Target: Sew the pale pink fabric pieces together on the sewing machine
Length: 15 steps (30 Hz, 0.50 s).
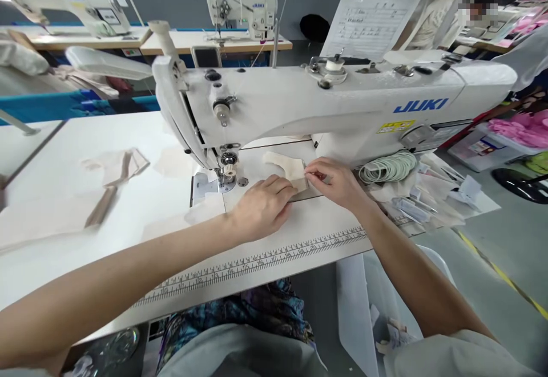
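A small cream fabric piece (285,165) lies on the bed of a white JUKI sewing machine (342,109), to the right of the needle and presser foot (229,167). My left hand (262,206) rests flat on the table with its fingertips pressing the near edge of the fabric. My right hand (336,182) pinches the fabric's right edge between thumb and fingers. Both forearms reach in from the bottom of the view.
More cream fabric pieces (115,167) lie on the white table (85,217) at the left. A ruler strip (265,260) runs along the front edge. White elastic loops (387,167) and small packets sit at the right. Other sewing machines stand behind.
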Each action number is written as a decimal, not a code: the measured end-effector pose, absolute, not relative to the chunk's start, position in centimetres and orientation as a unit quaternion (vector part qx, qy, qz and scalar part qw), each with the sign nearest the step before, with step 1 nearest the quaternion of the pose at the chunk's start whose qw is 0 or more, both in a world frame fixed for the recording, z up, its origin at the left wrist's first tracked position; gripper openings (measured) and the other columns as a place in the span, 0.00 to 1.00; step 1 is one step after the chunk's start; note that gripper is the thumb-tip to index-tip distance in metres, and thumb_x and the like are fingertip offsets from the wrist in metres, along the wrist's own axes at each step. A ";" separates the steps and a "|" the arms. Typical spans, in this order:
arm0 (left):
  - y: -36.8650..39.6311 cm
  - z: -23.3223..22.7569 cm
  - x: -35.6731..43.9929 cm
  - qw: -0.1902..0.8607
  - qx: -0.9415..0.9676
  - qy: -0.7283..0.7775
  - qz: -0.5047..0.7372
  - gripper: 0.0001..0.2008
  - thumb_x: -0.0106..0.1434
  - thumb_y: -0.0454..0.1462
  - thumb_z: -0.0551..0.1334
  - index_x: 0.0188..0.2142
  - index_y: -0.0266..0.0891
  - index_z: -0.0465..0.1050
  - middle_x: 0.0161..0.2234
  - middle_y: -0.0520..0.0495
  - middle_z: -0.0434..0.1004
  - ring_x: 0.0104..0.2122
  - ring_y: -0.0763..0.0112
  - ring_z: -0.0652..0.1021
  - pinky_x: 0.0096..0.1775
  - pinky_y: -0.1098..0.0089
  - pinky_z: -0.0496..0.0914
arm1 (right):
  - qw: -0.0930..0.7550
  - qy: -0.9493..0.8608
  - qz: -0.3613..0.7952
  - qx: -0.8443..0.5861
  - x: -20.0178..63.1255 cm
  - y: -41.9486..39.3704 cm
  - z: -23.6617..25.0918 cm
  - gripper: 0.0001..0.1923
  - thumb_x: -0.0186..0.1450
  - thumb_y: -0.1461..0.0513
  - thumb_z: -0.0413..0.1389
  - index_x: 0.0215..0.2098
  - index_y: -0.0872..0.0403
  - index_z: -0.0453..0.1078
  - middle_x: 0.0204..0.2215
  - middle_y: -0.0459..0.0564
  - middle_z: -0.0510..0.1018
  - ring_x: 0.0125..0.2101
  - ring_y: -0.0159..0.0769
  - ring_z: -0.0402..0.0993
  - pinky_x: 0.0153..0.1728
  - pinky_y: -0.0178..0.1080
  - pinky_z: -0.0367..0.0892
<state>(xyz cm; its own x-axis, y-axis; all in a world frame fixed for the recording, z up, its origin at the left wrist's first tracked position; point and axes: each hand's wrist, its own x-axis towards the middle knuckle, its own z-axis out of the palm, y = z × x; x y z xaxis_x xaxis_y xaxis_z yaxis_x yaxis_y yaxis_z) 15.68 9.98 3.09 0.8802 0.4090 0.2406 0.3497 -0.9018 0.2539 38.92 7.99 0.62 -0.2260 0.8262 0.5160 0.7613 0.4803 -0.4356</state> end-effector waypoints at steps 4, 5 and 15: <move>10.9 2.1 17.8 0.036 0.969 0.218 0.109 0.18 0.68 0.33 0.51 0.55 0.31 0.66 0.56 0.37 0.69 0.54 0.55 0.70 0.49 0.57 0.71 | 0.406 -0.740 0.055 -0.532 38.6 8.4 0.6 0.08 0.66 0.59 0.52 0.31 0.53 0.68 0.34 0.50 0.77 0.27 0.32 0.70 0.30 0.36 0.66; 11.1 1.8 18.1 0.025 0.969 0.221 0.105 0.19 0.69 0.34 0.51 0.57 0.31 0.64 0.58 0.37 0.67 0.56 0.54 0.69 0.51 0.56 0.70 | 0.415 -0.731 0.061 -0.538 38.6 8.5 0.5 0.08 0.66 0.58 0.52 0.31 0.53 0.68 0.35 0.51 0.78 0.27 0.31 0.71 0.30 0.36 0.67; 11.3 0.8 18.1 -0.006 0.964 0.232 0.127 0.14 0.68 0.37 0.54 0.50 0.33 0.69 0.51 0.38 0.72 0.51 0.56 0.72 0.49 0.59 0.70 | 0.435 -0.696 0.167 -0.547 38.6 8.3 0.0 0.14 0.68 0.52 0.51 0.34 0.52 0.69 0.21 0.43 0.75 0.24 0.34 0.75 0.29 0.35 0.69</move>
<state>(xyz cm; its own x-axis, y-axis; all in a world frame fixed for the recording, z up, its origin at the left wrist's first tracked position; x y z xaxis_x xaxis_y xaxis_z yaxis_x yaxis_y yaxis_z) 18.08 11.26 0.79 0.8599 0.4460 0.2481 0.4489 -0.8923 0.0484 38.60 8.31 0.00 -0.0246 0.9057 0.4233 0.6161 0.3472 -0.7071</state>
